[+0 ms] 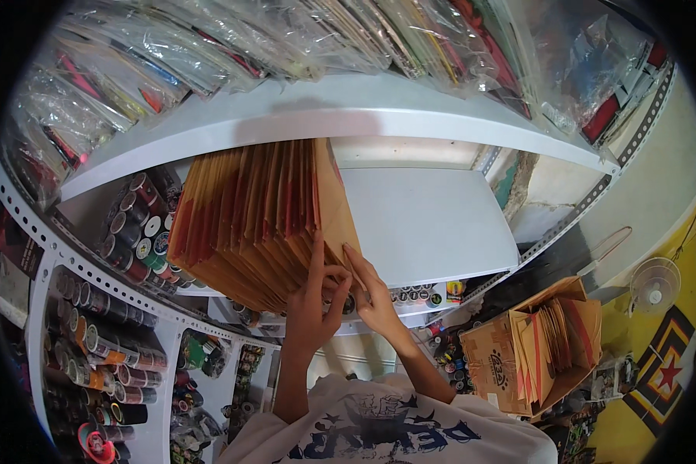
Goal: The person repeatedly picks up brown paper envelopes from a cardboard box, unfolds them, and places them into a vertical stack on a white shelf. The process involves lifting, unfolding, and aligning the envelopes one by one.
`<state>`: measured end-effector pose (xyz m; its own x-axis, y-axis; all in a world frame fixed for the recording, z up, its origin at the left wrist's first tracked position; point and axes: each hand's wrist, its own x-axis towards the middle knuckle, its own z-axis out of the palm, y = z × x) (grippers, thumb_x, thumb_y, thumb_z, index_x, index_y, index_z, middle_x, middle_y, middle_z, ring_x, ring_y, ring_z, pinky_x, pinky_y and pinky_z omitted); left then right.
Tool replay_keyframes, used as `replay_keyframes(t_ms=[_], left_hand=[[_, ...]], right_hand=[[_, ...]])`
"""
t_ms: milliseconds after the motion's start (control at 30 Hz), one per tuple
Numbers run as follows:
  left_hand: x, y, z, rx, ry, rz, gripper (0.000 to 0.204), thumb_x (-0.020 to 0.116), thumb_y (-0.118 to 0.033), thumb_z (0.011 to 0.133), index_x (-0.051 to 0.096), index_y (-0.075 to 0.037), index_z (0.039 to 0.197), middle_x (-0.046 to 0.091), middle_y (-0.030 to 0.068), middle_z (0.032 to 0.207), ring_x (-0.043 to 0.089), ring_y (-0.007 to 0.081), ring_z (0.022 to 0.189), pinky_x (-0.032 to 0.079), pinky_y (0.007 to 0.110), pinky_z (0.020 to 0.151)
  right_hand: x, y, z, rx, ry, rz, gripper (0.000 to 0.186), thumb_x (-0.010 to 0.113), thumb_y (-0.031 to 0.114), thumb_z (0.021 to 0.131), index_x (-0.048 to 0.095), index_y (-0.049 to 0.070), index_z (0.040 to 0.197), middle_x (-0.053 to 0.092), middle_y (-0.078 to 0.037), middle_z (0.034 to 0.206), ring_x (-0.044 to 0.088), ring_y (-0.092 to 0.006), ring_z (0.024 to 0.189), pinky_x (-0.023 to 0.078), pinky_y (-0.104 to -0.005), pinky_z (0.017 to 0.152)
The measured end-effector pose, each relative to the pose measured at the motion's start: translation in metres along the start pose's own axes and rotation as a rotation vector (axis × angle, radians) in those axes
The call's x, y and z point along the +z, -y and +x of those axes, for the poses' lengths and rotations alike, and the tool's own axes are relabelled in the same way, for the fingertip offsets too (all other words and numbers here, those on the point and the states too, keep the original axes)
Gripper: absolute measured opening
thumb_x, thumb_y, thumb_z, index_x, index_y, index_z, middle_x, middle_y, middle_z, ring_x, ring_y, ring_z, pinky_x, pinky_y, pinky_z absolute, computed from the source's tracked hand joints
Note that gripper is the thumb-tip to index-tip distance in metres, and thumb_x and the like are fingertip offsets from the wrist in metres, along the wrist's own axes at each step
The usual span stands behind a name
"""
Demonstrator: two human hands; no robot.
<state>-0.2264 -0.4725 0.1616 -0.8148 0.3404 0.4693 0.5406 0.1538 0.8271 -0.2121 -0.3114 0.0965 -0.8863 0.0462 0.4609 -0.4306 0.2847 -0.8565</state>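
White metal shelving [37, 332] surrounds the work spot; upper shelf [456, 124] loaded with plastic-wrapped packets [271, 46]. Beneath it stands the row of brown paper envelopes [240, 232]: upright, face to face, spread fan-like, dull kraft brown, red bands along many edges. Rightmost envelope [339, 205] shows a plain brown face.

Left hand [313, 305] at the row's near right corner, index finger straight along the edges, other fingers bent. Right hand [373, 301] just beside it, fingertips on the rightmost envelope. Cannot tell whether either pinches paper.

Edges: upper shelf's lip hides the row's far tops; cylindrical containers [135, 213] crowd its left side. Open room: bare lower shelf board [433, 224] right of the row. Well apart, below right of the row, an open carton [491, 363] holding similar envelopes [553, 340].
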Motion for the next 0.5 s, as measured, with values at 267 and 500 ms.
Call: replay_keyframes(t_ms=[267,500], left_hand=[[0.032,0.005,-0.019,-0.037,0.126,-0.240,0.072,0.059,-0.006,0.109,0.027,-0.003,0.173,0.078,0.0112,0.111,0.074,0.0149,0.086,0.060,0.032,0.085],[0.102,-0.006,-0.018,-0.014,0.370,-0.277,0.055,0.057,-0.008,0.111,0.048,-0.009,0.165,0.078,0.0115,0.110,0.073,0.0147,0.088,0.059,0.033,0.086]], right_hand=[[-0.043,0.005,-0.047,0.014,-0.048,-0.104,0.075,0.058,-0.012,0.096,0.044,0.008,0.167,0.043,-0.019,0.172,0.038,-0.0379,0.161,0.031,-0.0435,0.131],[-0.127,-0.002,-0.146,0.208,-0.338,-0.264,0.065,0.065,-0.006,0.100,0.050,0.005,0.163,0.053,-0.019,0.165,0.048,-0.0345,0.155,0.035,-0.0418,0.127]])
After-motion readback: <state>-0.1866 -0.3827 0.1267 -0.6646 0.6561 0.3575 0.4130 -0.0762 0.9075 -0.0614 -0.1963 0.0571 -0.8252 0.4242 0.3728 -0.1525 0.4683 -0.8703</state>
